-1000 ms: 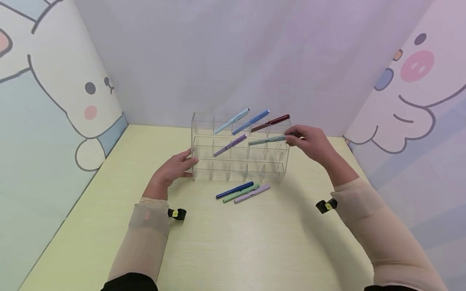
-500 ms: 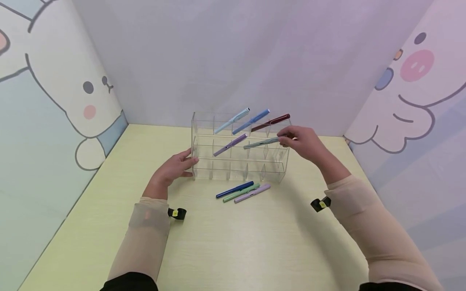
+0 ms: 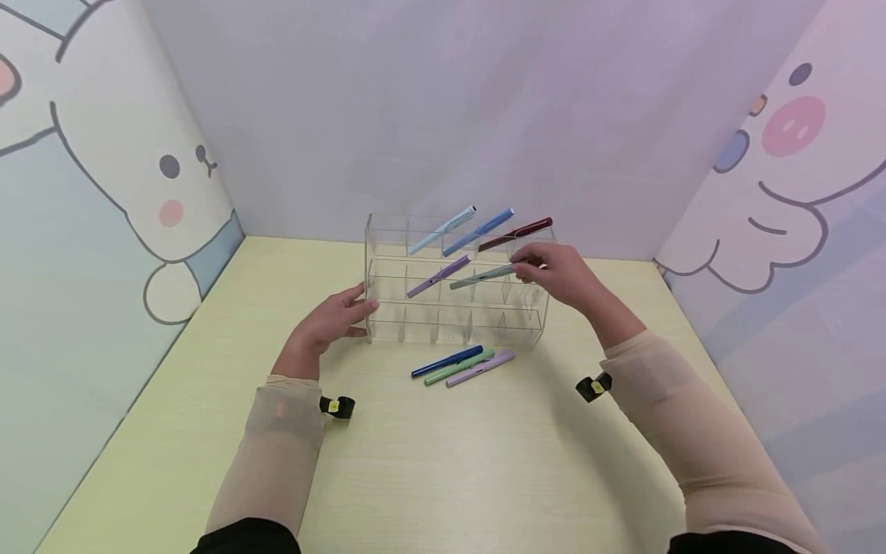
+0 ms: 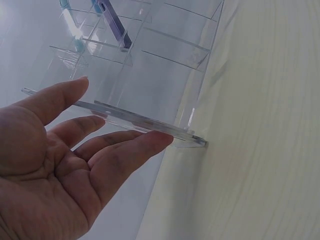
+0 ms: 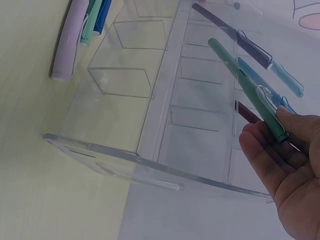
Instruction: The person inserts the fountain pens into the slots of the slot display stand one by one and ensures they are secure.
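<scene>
A clear acrylic pen rack [image 3: 453, 314] with three tiers stands on the table. My left hand [image 3: 334, 315] grips its left side panel, thumb on one face and fingers on the other, as the left wrist view shows. My right hand [image 3: 556, 273] pinches a grey-green pen [image 3: 482, 277] by its clip end, greener in the right wrist view. The pen slants over the middle tier, its other end pointing left. To its left a purple pen [image 3: 439, 277] leans in the middle tier. A light blue pen [image 3: 443, 230], a blue pen [image 3: 478, 232] and a dark red pen [image 3: 515, 234] lean in the top tier.
In front of the rack lie a dark blue pen [image 3: 446, 362], a light green pen [image 3: 459, 368] and a lilac pen [image 3: 481, 369], side by side on the pale table [image 3: 443, 477]. A plain curtain [image 3: 443, 108] hangs behind, with cartoon-printed panels at both sides.
My right hand has moved left with the grey-green pen, whose free end has dipped towards the middle tier. My left hand and the rack have stayed still.
</scene>
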A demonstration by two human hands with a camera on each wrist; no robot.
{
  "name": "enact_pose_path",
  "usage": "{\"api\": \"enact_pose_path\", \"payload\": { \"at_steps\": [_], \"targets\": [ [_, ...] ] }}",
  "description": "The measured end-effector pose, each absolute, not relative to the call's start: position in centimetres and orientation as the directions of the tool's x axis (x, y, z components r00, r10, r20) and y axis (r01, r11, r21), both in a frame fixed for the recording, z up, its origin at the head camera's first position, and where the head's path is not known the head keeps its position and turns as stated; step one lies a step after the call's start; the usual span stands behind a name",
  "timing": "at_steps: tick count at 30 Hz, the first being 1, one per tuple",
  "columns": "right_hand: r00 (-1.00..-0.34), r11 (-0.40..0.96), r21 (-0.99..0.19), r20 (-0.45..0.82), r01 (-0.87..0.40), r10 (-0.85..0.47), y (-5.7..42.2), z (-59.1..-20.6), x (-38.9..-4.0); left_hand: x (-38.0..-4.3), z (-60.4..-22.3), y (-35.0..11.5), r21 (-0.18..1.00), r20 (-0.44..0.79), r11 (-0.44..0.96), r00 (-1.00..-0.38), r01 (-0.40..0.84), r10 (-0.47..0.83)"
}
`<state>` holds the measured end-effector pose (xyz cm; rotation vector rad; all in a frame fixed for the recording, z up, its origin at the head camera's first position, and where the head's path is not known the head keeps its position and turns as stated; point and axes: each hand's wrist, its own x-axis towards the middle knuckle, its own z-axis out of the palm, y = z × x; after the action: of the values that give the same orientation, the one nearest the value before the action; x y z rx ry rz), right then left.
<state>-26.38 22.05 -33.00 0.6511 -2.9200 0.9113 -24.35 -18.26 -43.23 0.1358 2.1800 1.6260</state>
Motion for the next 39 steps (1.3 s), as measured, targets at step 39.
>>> {"api": "enact_pose_path", "payload": {
  "at_steps": [39],
  "targets": [
    [-0.891, 0.732, -0.534, 0.099, -0.423, -0.443, 19.5, -33.0, -27.1, -24.2, -43.1, -18.2, 0.935, -0.267, 0.313, -0.91, -0.165, 0.317]
  ]
}}
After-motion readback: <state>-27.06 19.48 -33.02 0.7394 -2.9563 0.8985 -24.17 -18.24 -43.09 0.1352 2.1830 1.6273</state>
